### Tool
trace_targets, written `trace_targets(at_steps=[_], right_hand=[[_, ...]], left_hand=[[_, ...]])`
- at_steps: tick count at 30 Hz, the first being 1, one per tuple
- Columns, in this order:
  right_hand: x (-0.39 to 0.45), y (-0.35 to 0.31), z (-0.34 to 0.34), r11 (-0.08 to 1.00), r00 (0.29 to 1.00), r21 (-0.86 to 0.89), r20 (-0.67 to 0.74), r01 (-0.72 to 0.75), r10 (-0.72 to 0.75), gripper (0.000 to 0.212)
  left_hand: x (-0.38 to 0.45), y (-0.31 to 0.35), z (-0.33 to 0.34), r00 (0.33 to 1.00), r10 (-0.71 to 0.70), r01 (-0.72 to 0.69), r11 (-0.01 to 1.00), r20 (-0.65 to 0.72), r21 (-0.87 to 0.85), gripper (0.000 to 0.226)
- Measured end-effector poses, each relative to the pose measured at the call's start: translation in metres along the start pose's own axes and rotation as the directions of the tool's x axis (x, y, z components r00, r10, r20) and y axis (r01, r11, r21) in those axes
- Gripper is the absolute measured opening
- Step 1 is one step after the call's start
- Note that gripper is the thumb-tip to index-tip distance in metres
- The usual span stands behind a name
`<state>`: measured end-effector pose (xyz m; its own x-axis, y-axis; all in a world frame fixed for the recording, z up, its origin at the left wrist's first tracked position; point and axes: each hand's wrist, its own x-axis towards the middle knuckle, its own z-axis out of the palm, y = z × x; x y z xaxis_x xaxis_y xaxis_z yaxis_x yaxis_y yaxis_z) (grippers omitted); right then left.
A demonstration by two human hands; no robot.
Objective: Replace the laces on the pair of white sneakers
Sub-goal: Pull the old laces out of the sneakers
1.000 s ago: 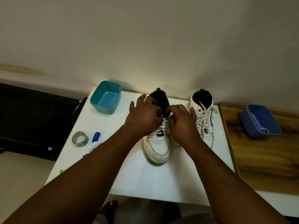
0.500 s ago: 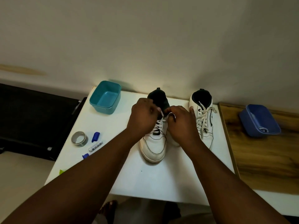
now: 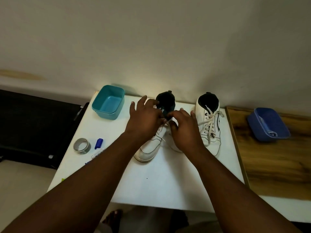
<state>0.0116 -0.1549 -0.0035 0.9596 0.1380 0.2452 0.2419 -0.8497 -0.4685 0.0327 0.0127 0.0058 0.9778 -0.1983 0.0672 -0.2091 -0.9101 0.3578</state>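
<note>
Two white sneakers stand side by side on the white bench (image 3: 151,185), toes toward the person, heels toward the wall. Left sneaker (image 3: 149,148): toe angled leftward, dark tongue (image 3: 165,103) standing up; both hands work over its upper eyelets. Left hand (image 3: 144,121) covers the lace area from the left, outer fingers extended, thumb and forefinger drawn together at the lace (image 3: 160,130) near the tongue; the grip looks like a pinch on the lace, though contact is partly hidden. Right hand (image 3: 185,130) meets it from the right, fingertips curled in at the same spot; cannot tell whether it pinches the lace. Right sneaker (image 3: 209,125): just beside the right hand, fully laced, loose lace ends trailing down its front. Teal tub (image 3: 108,102) at the bench's far-left corner. Tape roll (image 3: 82,145) and blue cap (image 3: 98,143) near the left edge. Blue tray (image 3: 267,124) on the wooden surface (image 3: 272,165) to the right, holding a pale lace.
</note>
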Motion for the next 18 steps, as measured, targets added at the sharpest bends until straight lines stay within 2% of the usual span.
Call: trace_targets(at_steps=[1, 2, 3, 4, 5, 6, 7, 8, 9, 10, 12, 13, 14, 16, 18], right_hand=[[0.001, 0.001, 0.0, 1.0, 1.0, -0.005, -0.012, 0.0, 0.0, 0.024], [0.002, 0.003, 0.0, 1.0, 1.0, -0.007, -0.024, -0.002, 0.002, 0.024], [0.002, 0.004, -0.001, 1.0, 0.999, -0.004, -0.035, -0.005, 0.005, 0.025], [0.003, 0.006, -0.002, 1.0, 0.999, 0.002, -0.042, -0.008, 0.008, 0.026], [0.003, 0.008, -0.003, 1.0, 0.999, 0.006, -0.046, -0.011, 0.011, 0.027], [0.003, 0.009, -0.003, 1.0, 0.999, 0.011, -0.047, -0.015, 0.015, 0.028], [0.002, 0.009, -0.004, 1.0, 0.999, 0.015, -0.048, -0.018, 0.019, 0.028], [0.001, 0.009, -0.004, 1.0, 0.999, 0.018, -0.05, -0.02, 0.021, 0.029], [0.001, 0.008, -0.004, 1.0, 0.999, 0.015, -0.051, -0.019, 0.02, 0.029], [0.001, 0.007, -0.005, 1.0, 0.999, 0.008, -0.049, -0.014, 0.015, 0.029], [0.002, 0.005, -0.005, 1.0, 0.999, -0.014, -0.034, 0.0, 0.0, 0.028], [0.002, 0.003, -0.005, 1.0, 1.0, -0.03, -0.025, 0.006, -0.006, 0.028], [0.002, 0.003, -0.005, 0.999, 1.0, -0.047, -0.019, 0.006, -0.007, 0.028], [0.002, 0.004, -0.005, 0.997, 1.0, -0.072, -0.024, 0.0, -0.002, 0.027], [0.001, 0.006, -0.006, 0.997, 0.999, -0.075, -0.04, -0.009, 0.006, 0.027]], left_hand=[[0.002, -0.002, -0.001, 0.999, 0.0, -0.003, 0.997, -0.047, -0.078, 0.021], [0.003, -0.003, -0.005, 0.992, -0.048, 0.02, 0.974, -0.119, -0.227, 0.018], [0.003, -0.003, -0.012, 0.966, -0.177, 0.081, 0.9, -0.189, -0.427, 0.015], [0.005, -0.005, -0.021, 0.91, -0.35, 0.155, 0.785, -0.222, -0.6, 0.015], [0.006, -0.008, -0.028, 0.832, -0.502, 0.219, 0.689, -0.236, -0.691, 0.017], [0.006, -0.014, -0.033, 0.766, -0.591, 0.285, 0.663, -0.25, -0.692, 0.019], [0.005, -0.02, -0.035, 0.738, -0.604, 0.337, 0.716, -0.301, -0.611, 0.02], [0.003, -0.025, -0.036, 0.755, -0.546, 0.342, 0.8, -0.362, -0.493, 0.02], [0.0, -0.026, -0.034, 0.811, -0.435, 0.287, 0.879, -0.391, -0.381, 0.027], [-0.003, -0.022, -0.031, 0.886, -0.287, 0.173, 0.934, -0.364, -0.313, 0.036], [-0.008, -0.008, -0.019, 0.978, -0.024, -0.007, 0.989, -0.205, -0.149, 0.042], [-0.01, 0.001, -0.013, 0.995, 0.037, -0.041, 0.998, -0.09, -0.045, 0.04], [-0.01, 0.007, -0.007, 0.998, 0.061, -0.061, 0.998, 0.008, 0.023, 0.038], [-0.007, 0.011, -0.002, 0.995, 0.061, -0.063, 0.998, 0.08, 0.013, 0.031], [-0.004, 0.008, -0.001, 0.999, 0.048, -0.049, 0.994, -0.01, -0.099, 0.021]])
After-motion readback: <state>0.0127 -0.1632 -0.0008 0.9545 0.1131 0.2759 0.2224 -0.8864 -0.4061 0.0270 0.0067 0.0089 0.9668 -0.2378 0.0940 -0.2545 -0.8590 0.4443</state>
